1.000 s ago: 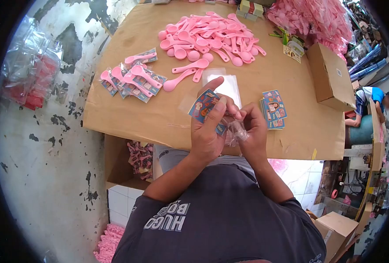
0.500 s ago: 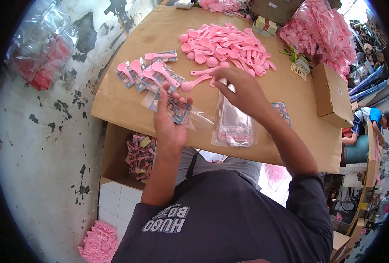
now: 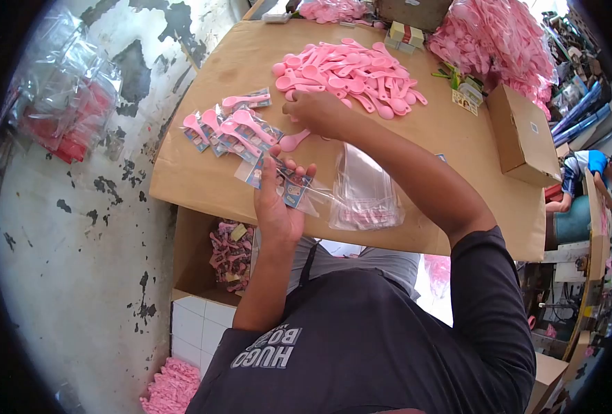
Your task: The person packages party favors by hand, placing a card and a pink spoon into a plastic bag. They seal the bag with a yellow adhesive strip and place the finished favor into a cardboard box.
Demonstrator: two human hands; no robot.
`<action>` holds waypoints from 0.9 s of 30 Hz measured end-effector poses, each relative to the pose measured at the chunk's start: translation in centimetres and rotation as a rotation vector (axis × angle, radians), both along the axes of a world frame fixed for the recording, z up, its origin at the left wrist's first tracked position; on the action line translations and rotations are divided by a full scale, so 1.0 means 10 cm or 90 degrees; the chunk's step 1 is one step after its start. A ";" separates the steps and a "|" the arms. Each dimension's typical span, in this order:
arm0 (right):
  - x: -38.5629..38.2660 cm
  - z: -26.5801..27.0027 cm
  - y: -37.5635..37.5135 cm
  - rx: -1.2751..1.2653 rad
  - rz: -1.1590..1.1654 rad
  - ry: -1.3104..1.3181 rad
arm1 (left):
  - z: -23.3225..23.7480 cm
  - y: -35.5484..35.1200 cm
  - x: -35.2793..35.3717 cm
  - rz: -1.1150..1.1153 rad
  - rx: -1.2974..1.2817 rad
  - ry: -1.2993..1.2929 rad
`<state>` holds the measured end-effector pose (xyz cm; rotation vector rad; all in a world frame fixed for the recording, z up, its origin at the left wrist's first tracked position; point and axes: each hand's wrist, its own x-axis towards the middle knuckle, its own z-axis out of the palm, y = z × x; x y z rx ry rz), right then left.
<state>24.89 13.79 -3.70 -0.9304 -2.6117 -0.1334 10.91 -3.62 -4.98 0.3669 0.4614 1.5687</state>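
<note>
My left hand (image 3: 282,207) is closed on a clear plastic bag with a blue printed card (image 3: 296,191) in it, held above the table's near edge. My right hand (image 3: 319,114) reaches across the tabletop, fingers pinched at the handle end of a pink spoon that the hand mostly hides. Just below it lies another loose pink spoon (image 3: 292,142). Left of the hands are several bagged pink spoons with cards (image 3: 235,131). Beyond my right hand spreads a heap of pink spoons (image 3: 361,72). A stack of clear bags (image 3: 366,196) lies under my right forearm.
The brown-covered table (image 3: 451,221) has a cardboard box (image 3: 523,134) at its right edge. Behind are a large bag of pink spoons (image 3: 492,41) and small boxes (image 3: 404,36). An open carton (image 3: 195,248) with packed spoons sits below left. Another person (image 3: 585,172) is at far right.
My right hand has moved left, from above the clear bags to the spoon near the bagged ones. My left hand still holds the bag with the card. The view has shifted slightly.
</note>
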 end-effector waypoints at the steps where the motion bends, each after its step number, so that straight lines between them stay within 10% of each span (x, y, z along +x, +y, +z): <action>1: 0.06 0.01 -0.01 -0.003 -0.004 -0.001 | 0.00 0.03 0.01 -0.011 0.020 -0.004; 6: 0.44 0.46 -0.44 0.059 -0.074 0.156 | -0.07 0.17 -0.14 0.055 0.079 -0.051; 15: 1.02 0.55 -2.01 -0.419 -0.300 0.760 | 0.03 0.34 -0.23 0.149 0.137 -0.148; 27: 0.66 0.33 -2.19 -0.685 -0.164 0.950 | 0.15 0.17 0.43 -0.009 0.051 -0.081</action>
